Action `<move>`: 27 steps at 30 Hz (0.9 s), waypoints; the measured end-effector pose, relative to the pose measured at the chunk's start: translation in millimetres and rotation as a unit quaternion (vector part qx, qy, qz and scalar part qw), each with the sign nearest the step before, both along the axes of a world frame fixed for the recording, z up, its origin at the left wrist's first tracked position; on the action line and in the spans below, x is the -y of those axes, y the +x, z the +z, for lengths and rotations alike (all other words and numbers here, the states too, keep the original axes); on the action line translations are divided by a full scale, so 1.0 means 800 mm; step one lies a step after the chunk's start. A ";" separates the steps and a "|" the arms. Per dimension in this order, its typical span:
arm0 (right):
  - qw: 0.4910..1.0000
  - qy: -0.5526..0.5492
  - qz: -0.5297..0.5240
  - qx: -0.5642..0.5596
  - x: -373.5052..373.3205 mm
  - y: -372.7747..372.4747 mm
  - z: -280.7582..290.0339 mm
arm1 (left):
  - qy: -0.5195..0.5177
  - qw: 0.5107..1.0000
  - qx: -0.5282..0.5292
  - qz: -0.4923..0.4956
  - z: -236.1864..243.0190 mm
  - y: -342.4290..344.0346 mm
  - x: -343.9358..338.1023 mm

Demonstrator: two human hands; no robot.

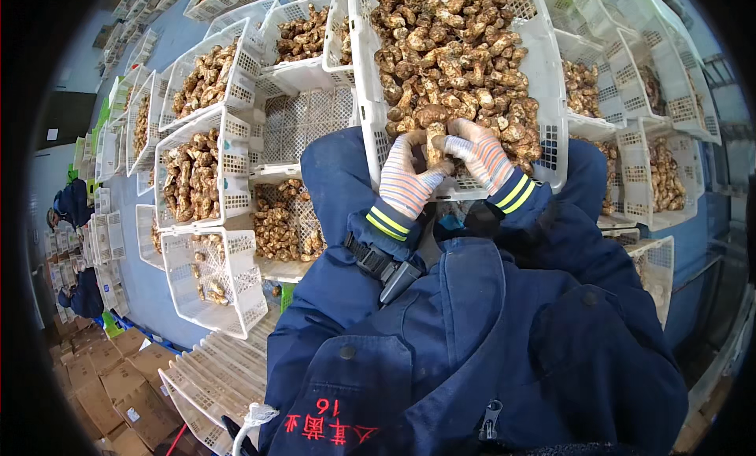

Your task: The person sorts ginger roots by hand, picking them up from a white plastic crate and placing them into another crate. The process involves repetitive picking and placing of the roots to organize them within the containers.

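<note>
Both hands wear striped knit gloves and meet at the near end of a white plastic crate point(557, 133) heaped with brown-capped, pale-stemmed mushrooms point(449, 54). My left hand point(408, 172) is closed round an upright mushroom point(435, 139), its fingers on the left side of the stem. My right hand point(476, 153) grips the same mushroom from the right with thumb and fingers. The crate sits just beyond my body, between my knees.
More crates of mushrooms point(197, 172) surround me left and right. One lattice crate point(303, 121) holds none; another point(216, 283) holds several. Stacked crates point(213, 377) and cardboard boxes point(102, 385) stand lower left. Co-workers in dark clothes point(75, 200) are at the far left.
</note>
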State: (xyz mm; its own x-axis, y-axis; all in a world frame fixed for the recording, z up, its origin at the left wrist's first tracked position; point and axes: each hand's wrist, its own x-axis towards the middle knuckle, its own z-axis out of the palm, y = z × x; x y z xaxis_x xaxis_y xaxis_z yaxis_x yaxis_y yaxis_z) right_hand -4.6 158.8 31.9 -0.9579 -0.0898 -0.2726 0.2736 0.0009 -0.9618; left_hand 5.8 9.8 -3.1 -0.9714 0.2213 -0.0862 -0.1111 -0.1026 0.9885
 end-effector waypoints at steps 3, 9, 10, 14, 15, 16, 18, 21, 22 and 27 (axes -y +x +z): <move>0.975 -0.145 -0.133 0.105 -0.022 -0.004 -0.023 | 0.121 0.989 0.073 0.034 0.016 -0.002 -0.002; 0.915 -0.389 -0.031 0.102 -0.028 0.003 -0.002 | 0.196 0.944 0.219 -0.150 -0.016 0.003 0.011; 0.901 -0.417 -0.023 0.118 -0.028 0.003 -0.003 | 0.181 0.955 0.199 -0.124 -0.017 0.002 0.009; 0.914 -0.386 -0.029 0.119 -0.018 0.003 -0.010 | 0.090 0.985 0.114 -0.094 0.005 0.004 0.008; 0.929 -0.341 -0.035 0.137 -0.014 0.004 -0.003 | 0.084 0.977 0.152 -0.125 0.014 0.005 0.013; 0.947 -0.295 -0.054 0.113 -0.010 0.004 -0.003 | 0.083 0.982 0.129 -0.114 -0.013 0.007 0.015; 0.982 -0.170 -0.055 0.065 -0.023 0.001 -0.010 | 0.075 0.975 0.169 -0.126 0.000 0.008 0.011; 0.973 -0.217 -0.067 -0.049 -0.036 0.002 -0.004 | 0.071 0.974 0.187 -0.103 0.000 0.009 0.009; 0.988 -0.143 -0.055 -0.029 -0.053 0.002 0.022 | 0.070 0.972 0.185 -0.129 0.000 0.008 0.011; 0.925 -0.321 -0.189 0.077 -0.128 0.001 0.031 | 0.047 0.980 0.073 -0.179 0.006 0.007 -0.003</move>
